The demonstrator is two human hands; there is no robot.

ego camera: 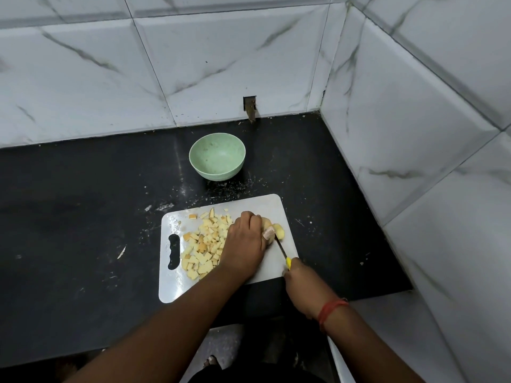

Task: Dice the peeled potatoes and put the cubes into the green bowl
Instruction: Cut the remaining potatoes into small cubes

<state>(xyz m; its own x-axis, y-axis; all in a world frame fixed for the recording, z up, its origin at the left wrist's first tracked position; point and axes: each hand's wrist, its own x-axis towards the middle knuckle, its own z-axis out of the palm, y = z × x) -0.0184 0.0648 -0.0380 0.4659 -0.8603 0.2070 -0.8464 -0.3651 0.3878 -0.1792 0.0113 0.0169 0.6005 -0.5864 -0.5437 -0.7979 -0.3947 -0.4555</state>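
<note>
On the black bench (83,217) lies a white board (272,208), its long axis running from about 7 to 1 o'clock, handle slot at the 7 o'clock end. At 12 o'clock from the board, apart from it, the green bowl (217,157) stands upright and looks empty, so no cubes have gone in yet. A broad heap of cubes (203,244) covers the board's left half: much of the dicing looks done. One piece of potato (278,230) remains at the board's 2 o'clock side, partly hidden; its long axis cannot be told. The left hand (244,241) lies over it, fingers curled down on it, holding it steady. The right hand (300,280), at the board's 4 o'clock edge, has its fingers wrapped round the yellow handle of a knife (282,248), blade pointing toward 11 o'clock into the potato. Left to do, by the look of it: finish this piece, then move all cubes to the bowl.
</note>
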